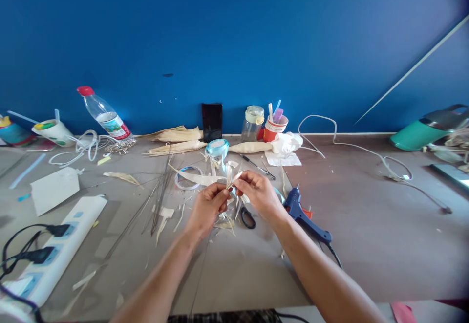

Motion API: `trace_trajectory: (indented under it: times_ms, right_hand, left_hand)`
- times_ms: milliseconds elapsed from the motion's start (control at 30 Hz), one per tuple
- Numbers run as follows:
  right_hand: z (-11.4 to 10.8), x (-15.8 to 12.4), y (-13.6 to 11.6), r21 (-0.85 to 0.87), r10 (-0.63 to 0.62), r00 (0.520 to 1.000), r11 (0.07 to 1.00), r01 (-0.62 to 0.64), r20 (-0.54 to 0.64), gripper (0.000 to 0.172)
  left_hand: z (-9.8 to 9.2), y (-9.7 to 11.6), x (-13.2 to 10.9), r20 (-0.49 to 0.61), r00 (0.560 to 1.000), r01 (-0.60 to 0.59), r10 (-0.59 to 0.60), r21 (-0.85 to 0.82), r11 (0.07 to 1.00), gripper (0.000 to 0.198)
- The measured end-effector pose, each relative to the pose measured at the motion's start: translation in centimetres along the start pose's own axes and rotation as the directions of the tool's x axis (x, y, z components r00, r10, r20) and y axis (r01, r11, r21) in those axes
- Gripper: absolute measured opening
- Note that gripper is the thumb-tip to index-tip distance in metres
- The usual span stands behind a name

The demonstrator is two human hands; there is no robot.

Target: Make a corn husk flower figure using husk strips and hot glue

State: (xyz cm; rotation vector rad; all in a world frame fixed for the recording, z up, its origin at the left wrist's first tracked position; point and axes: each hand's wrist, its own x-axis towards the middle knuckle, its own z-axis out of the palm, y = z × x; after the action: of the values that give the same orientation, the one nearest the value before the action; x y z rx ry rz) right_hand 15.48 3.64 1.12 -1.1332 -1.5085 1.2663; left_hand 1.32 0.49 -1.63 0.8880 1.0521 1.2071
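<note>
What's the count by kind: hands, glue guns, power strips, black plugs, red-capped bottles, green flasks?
Hands: 2
Glue gun: 1
Power strip: 1
Black plugs: 2
Red-capped bottle: 1
Green flask: 1
Total: 8

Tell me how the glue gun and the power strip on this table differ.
The glue gun is dark blue; the power strip is mostly white. The glue gun is pistol-shaped, the power strip a long bar. The glue gun lies right of the right hand, the power strip left of the left hand. Both lie on the table.
</note>
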Motion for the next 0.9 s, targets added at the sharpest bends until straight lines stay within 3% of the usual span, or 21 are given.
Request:
trace_trajectory:
  times_ms: [567,767,900]
  right_hand:
    - [0.11,-0.27,0.22,-0.108,-0.004,1.0,0.994,0.004,0.0,0.018]
    - [0.46,-0.35,-0.05,-0.272,-0.013,0.998,0.962,-0.003,-0.058,0.016]
    - [0.48,-0.21,0.34,-0.278,-0.017,0.998,0.961,-0.002,-0.067,0.013]
  left_hand:
    - [-0.19,-0.26,0.09,-0.003,1.0,-0.008,0.008,0.025,1.0,0.018]
    - [0.04,0.08,0.09,-0.033,0.999,-0.002,0.005,0.096,0.995,0.016]
    - [0.01,-0.08,0.11,-0.03,1.0,0.007,-0.005,0.074,0.997,0.016]
